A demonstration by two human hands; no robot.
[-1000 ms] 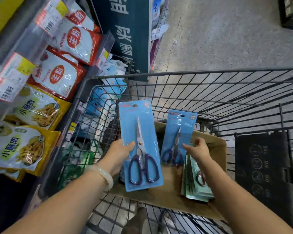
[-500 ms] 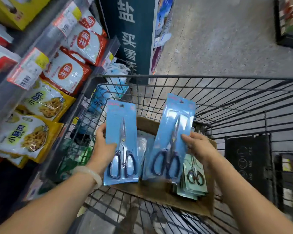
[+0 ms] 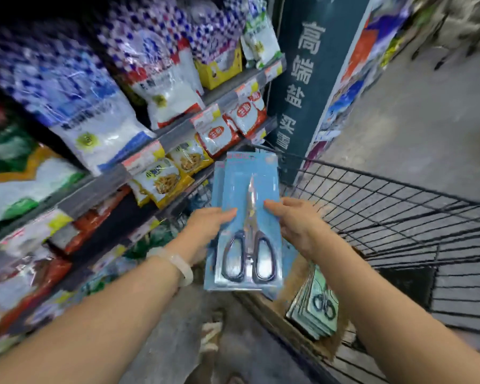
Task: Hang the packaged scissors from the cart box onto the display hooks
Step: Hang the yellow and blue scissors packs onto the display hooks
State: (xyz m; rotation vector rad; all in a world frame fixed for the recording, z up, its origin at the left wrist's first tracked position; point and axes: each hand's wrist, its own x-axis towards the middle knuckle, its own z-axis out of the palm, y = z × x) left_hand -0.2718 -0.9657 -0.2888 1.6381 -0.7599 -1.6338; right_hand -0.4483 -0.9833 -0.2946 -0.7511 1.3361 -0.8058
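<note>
Both hands hold a stack of blue scissors packages (image 3: 247,189) upright in front of me, above the cart's left edge. My left hand (image 3: 208,225) grips the stack's left side, thumb across the front. My right hand (image 3: 297,223) grips its right side, thumb on the front. The front package shows dark-handled scissors (image 3: 248,261); another card's edge peeks out behind it. Below, the cardboard box (image 3: 294,275) in the wire cart (image 3: 385,206) holds a pile of green scissors packages (image 3: 316,306). No display hooks are visible.
Shelves (image 3: 139,173) on the left carry white, red and yellow food bags with price tags along the edges. A dark teal pillar sign (image 3: 302,79) stands ahead beside the cart. Grey aisle floor (image 3: 427,120) opens to the right.
The two packages, held apart before, are now together in one stack between both hands. They rose out of the box, and my view swung up and left toward the shelves.
</note>
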